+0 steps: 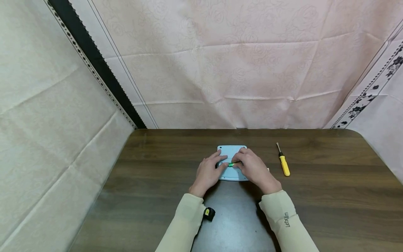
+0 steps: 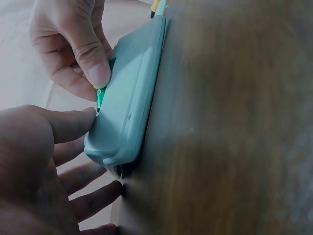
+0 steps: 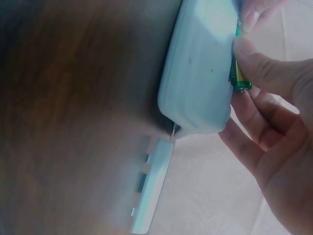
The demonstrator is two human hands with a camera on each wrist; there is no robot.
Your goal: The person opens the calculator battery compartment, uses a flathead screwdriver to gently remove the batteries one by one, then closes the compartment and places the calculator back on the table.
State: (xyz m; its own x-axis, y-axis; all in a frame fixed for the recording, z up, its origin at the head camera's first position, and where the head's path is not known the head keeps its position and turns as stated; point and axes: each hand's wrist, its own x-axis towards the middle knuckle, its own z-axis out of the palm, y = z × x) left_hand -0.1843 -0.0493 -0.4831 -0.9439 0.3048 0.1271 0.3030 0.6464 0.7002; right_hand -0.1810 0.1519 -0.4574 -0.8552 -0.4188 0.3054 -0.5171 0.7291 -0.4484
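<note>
I watch the right hand [image 1: 253, 167] pinch a battery [image 3: 239, 76] at the blue device [image 1: 231, 174], toward the table's [image 1: 163, 164] far edge; the left hand [image 1: 207, 170] spreads its fingers.

You are in a booth-like work spot, at a brown wood-grain surface [image 1: 151, 182] with rounded far corners, screened in front and on both sides by creased, pale cloth hangings [image 1: 252, 77]. Whether it stands in a home or workshop, you cannot tell.

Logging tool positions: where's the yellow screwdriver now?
In the head view, the yellow screwdriver lies on the brown table, right of the right hand and the light-blue device, tip toward the far edge.
</note>
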